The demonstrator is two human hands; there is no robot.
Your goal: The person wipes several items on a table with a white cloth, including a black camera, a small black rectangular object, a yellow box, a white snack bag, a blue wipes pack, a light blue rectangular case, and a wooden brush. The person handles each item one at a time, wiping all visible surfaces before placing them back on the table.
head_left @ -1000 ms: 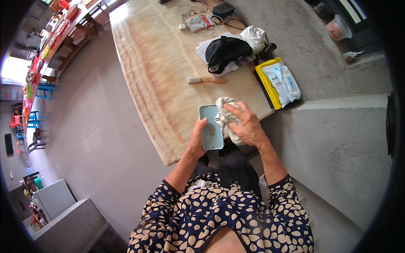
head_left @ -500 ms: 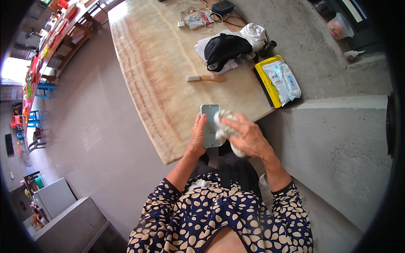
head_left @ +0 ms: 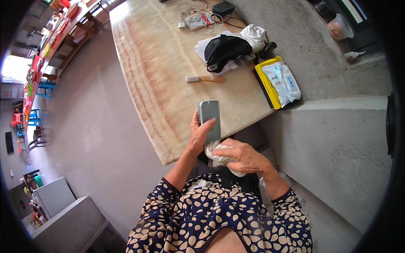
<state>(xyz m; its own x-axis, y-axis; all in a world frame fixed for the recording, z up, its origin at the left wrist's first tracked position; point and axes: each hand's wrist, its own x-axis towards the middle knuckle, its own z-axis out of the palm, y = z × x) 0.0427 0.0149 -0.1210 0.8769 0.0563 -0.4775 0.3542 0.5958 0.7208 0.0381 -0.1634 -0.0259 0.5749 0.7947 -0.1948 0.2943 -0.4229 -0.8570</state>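
Observation:
My left hand (head_left: 201,134) grips a phone (head_left: 209,110) in a pale green case, its thumb lying across the glossy front. The phone is held upright at the table's near edge, and its left side looks ridged. At the phone's lower end, my right hand (head_left: 244,157) is closed on a crumpled white cloth (head_left: 218,155). The cloth appears to touch the phone's bottom edge. Beyond the phone, a wooden-handled brush (head_left: 205,79) with pale bristles rests on the marbled table (head_left: 164,84).
A black cloth bag (head_left: 228,50) lies on papers beside a bundled white cloth (head_left: 254,37). A yellow and black box (head_left: 263,86) carries a wipes packet (head_left: 283,82) at the right edge. Tangled cables (head_left: 196,19) lie farther back. A concrete ledge (head_left: 333,139) runs along the right.
My right hand has moved the cloth down and toward me, from the phone's right side to its lower end. The phone is raised slightly, and my left thumb now crosses its front.

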